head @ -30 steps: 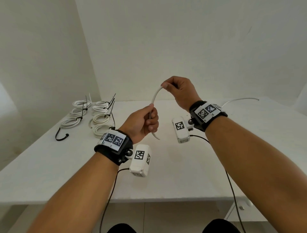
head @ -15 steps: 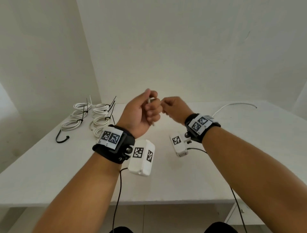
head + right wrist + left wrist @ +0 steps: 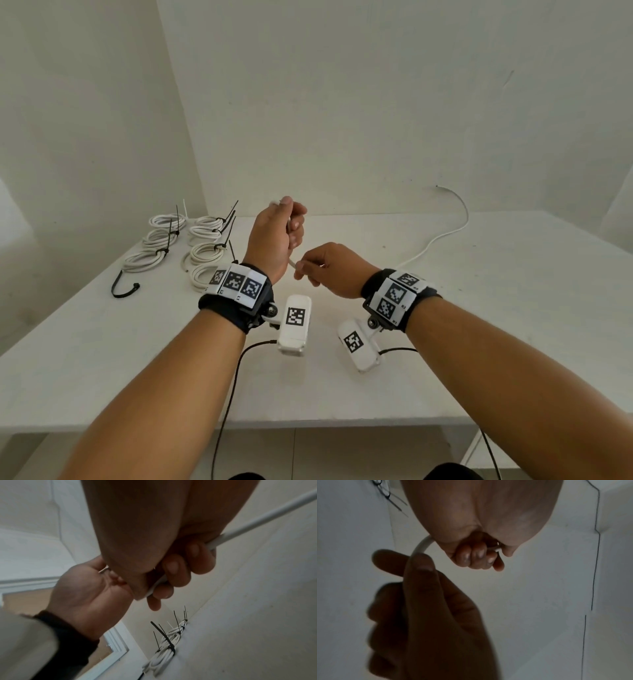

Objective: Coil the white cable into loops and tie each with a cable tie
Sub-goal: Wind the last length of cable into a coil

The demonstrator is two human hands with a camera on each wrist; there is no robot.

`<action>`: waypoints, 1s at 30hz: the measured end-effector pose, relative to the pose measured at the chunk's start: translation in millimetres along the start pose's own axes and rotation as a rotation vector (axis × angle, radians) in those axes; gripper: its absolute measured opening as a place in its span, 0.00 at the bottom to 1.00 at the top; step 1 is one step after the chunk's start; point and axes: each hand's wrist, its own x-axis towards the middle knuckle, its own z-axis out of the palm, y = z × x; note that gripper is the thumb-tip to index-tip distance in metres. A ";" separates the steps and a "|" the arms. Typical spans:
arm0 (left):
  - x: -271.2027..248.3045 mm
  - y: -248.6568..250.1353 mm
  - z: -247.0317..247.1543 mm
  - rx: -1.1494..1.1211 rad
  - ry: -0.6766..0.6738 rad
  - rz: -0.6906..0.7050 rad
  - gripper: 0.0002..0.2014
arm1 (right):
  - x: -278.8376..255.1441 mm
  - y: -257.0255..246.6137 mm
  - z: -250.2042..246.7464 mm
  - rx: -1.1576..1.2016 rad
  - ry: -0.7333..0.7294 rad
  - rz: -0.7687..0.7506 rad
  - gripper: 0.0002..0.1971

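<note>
My left hand (image 3: pixel 294 228) is raised above the table, fingers curled round the white cable near its end, whose tip (image 3: pixel 274 202) pokes out on top. Just below it, my right hand (image 3: pixel 304 270) pinches the same cable. In the left wrist view a short arc of cable (image 3: pixel 421 545) bends from my left hand (image 3: pixel 481 557) into the right hand's fingers (image 3: pixel 419 566). In the right wrist view the cable (image 3: pixel 257 519) runs out of my curled right hand (image 3: pixel 164 580). The rest of the cable (image 3: pixel 442 236) trails over the table to the back right.
Several white coils (image 3: pixel 161 240) tied with black cable ties lie at the table's back left, also in the right wrist view (image 3: pixel 164 647). A loose black cable tie (image 3: pixel 123 291) lies nearer on the left. The white table (image 3: pixel 513 308) stands in a wall corner.
My right hand has swept down from above the left hand to just below it, bending the cable. My left hand has risen and turned upright.
</note>
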 end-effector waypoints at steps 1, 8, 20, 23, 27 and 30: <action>1.6 -2.9 -2.3 0.122 0.010 0.012 0.17 | -1.2 -1.9 -0.7 -0.056 -0.017 -0.010 0.12; 1.0 -11.0 -20.1 0.982 -0.134 -0.044 0.19 | -6.4 -7.0 -20.9 -0.158 0.008 -0.077 0.07; -12.1 -10.5 -12.6 0.483 -0.382 -0.405 0.25 | -11.5 -15.3 -56.4 0.046 0.127 -0.108 0.03; -15.7 -11.7 -9.4 0.338 -0.408 -0.436 0.29 | -12.6 -14.6 -63.2 0.094 0.170 -0.132 0.05; -21.2 -7.5 -4.1 0.214 -0.462 -0.463 0.29 | -13.8 -9.7 -69.9 0.148 0.199 -0.176 0.05; -25.8 -0.5 0.9 0.138 -0.531 -0.423 0.25 | -12.5 -1.7 -73.2 0.253 0.250 -0.208 0.03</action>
